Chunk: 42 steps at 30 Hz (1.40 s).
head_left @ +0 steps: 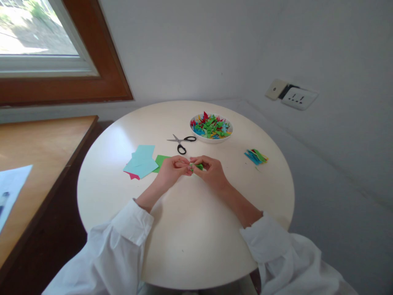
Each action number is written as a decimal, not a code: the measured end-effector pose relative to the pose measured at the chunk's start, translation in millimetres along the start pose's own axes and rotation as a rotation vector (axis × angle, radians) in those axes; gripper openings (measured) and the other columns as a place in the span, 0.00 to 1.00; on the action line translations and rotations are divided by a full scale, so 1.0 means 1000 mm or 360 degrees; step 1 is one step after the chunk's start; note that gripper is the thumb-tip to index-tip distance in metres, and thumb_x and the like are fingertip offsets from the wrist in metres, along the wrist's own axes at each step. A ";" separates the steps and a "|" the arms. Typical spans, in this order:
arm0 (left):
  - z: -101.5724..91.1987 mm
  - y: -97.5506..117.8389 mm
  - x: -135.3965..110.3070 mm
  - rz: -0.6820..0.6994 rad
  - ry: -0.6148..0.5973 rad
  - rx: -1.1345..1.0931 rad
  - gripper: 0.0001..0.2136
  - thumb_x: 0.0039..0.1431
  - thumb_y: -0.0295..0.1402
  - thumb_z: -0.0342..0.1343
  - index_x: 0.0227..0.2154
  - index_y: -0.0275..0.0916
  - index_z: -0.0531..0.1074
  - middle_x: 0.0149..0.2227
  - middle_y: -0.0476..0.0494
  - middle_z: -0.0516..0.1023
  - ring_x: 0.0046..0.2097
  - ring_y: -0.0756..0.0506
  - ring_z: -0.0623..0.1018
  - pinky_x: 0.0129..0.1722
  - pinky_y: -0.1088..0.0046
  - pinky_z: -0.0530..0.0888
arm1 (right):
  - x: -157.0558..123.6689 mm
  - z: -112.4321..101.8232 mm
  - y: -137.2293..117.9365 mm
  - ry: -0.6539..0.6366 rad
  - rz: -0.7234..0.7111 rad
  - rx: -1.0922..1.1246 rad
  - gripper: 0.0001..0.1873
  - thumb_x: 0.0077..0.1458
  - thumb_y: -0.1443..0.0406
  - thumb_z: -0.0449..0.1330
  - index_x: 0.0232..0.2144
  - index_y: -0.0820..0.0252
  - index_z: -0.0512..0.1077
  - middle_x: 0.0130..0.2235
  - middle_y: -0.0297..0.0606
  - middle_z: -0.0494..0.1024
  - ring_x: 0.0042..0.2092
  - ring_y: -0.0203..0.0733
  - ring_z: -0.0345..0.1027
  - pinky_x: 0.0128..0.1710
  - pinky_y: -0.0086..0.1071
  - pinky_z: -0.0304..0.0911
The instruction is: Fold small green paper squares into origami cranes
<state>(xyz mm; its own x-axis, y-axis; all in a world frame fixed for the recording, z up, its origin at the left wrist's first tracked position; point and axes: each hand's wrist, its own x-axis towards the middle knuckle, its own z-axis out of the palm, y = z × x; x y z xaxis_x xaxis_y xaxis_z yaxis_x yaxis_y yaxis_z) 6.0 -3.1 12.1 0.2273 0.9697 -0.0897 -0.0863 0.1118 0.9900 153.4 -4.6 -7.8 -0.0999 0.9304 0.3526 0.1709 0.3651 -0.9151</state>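
Note:
Both my hands meet over the middle of the round white table. Between the fingertips is a small piece of folded green paper, largely covered by the fingers. My left hand pinches its left side, and my right hand grips it from the right. Just left of my left hand, a flat green paper sheet lies partly under light blue paper squares. A red-pink paper corner sticks out below them. Beyond my hands lie open scissors with black handles.
A white bowl heaped with folded paper pieces in several colours stands at the back. On the right lies a small pile of coloured paper strips. A wooden table with a white sheet is at the left. Wall sockets are at the right.

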 end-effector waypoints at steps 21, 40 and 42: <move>-0.002 -0.001 0.002 0.0024 -0.0030 0.0024 0.13 0.38 0.36 0.64 0.24 0.34 0.70 0.21 0.47 0.76 0.26 0.47 0.77 0.35 0.66 0.75 | 0.002 -0.001 -0.002 0.0026 0.0013 -0.0138 0.02 0.44 0.65 0.59 0.22 0.58 0.71 0.32 0.38 0.80 0.40 0.43 0.73 0.40 0.36 0.67; -0.003 -0.004 0.002 0.0102 -0.0005 0.0165 0.11 0.39 0.35 0.63 0.25 0.34 0.69 0.21 0.47 0.76 0.26 0.48 0.76 0.28 0.73 0.72 | 0.001 0.001 -0.002 0.0011 0.0080 -0.0147 0.03 0.43 0.66 0.59 0.22 0.60 0.72 0.34 0.41 0.80 0.37 0.43 0.73 0.37 0.35 0.66; -0.003 -0.005 0.003 0.0123 -0.0013 0.0202 0.10 0.40 0.35 0.62 0.25 0.34 0.69 0.21 0.47 0.76 0.25 0.48 0.76 0.27 0.73 0.72 | 0.001 0.001 -0.002 0.0009 0.0083 -0.0147 0.03 0.43 0.66 0.59 0.22 0.60 0.72 0.34 0.42 0.80 0.37 0.43 0.73 0.37 0.35 0.66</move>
<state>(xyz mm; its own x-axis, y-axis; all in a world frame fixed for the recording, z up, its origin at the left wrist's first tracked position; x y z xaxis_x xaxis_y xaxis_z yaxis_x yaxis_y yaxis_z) 3.8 -0.5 6.4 0.2330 0.9724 -0.0126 0.0195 0.0083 0.9998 152.1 -4.4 -5.2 -0.0832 0.9482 0.3065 0.2656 0.3176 -0.9103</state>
